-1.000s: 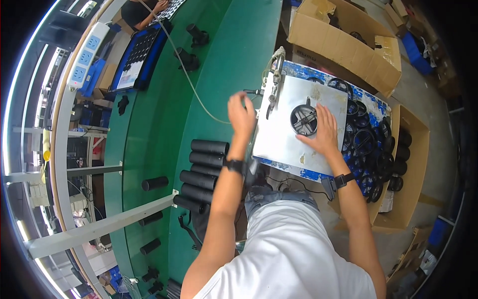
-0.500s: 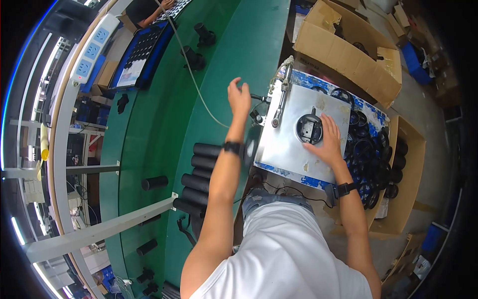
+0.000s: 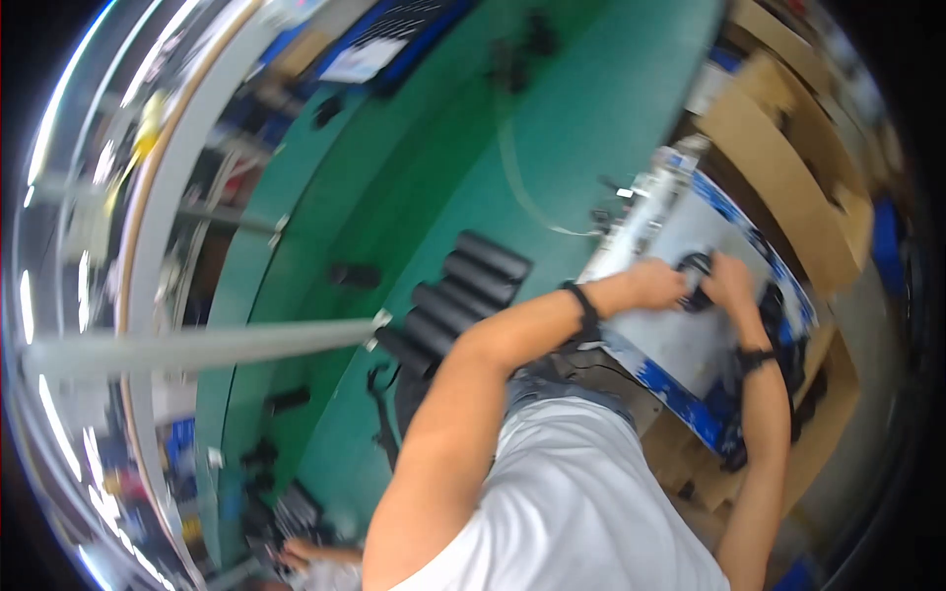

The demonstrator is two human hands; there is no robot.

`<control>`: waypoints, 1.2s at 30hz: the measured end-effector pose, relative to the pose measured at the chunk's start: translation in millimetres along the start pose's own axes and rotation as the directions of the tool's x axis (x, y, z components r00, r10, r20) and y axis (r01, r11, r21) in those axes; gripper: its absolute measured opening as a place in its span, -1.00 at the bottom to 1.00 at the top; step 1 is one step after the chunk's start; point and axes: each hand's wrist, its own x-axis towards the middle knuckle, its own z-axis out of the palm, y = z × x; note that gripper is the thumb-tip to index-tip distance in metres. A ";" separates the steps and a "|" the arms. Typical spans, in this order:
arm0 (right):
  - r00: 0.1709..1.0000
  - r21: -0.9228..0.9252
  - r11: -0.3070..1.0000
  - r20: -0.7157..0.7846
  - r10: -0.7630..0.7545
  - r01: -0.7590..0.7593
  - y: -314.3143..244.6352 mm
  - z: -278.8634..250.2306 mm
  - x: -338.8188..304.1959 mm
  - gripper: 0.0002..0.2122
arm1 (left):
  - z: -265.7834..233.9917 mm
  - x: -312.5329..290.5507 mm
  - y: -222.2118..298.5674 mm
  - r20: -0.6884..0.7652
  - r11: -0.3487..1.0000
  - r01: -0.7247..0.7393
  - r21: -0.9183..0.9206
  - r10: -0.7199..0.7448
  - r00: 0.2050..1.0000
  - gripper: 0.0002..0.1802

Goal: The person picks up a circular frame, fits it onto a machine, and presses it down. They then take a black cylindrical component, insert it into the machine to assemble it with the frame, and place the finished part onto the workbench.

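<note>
From here I've got a blue-and-white-edged table (image 3: 680, 401): metal plate (image 3: 662, 345) flat on it, metal fixture (image 3: 645, 222) along the plate's left side, blurry dark parts (image 3: 773, 315) heaped at right. Long green table (image 3: 591, 98) alongside: row of black cylinders (image 3: 455, 300) side by side, loose black cylinder (image 3: 355, 275) farther left.
</note>
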 end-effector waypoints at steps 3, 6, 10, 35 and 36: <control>0.998 -0.054 0.999 -0.060 -0.012 0.009 19.2 11.3 -9.7 -0.53 | 20.2 12.1 1.3 -0.079 0.999 -0.037 -0.017 0.036 0.996 -0.61; 0.992 -0.142 0.990 -0.125 -0.010 -0.008 38.5 22.0 -10.7 -0.53 | 29.0 14.6 6.7 -0.229 0.998 -0.054 0.019 0.057 0.972 -0.62; 0.968 -0.008 0.983 -0.174 -0.183 0.184 42.5 25.0 -15.1 -0.61 | 39.8 10.8 9.7 -0.228 0.997 0.059 -0.047 -0.069 0.971 -0.62; 0.978 0.925 0.318 -0.200 -0.053 0.207 -33.0 5.9 -110.9 -0.87 | -187.8 -401.5 -16.4 -0.420 0.538 0.577 -0.615 -0.842 0.337 -0.72; 0.981 0.951 0.248 -0.163 -0.106 0.185 -55.1 -4.0 -105.2 -0.84 | -202.9 -370.1 0.4 -0.351 0.542 0.390 -0.744 -0.814 0.463 -0.73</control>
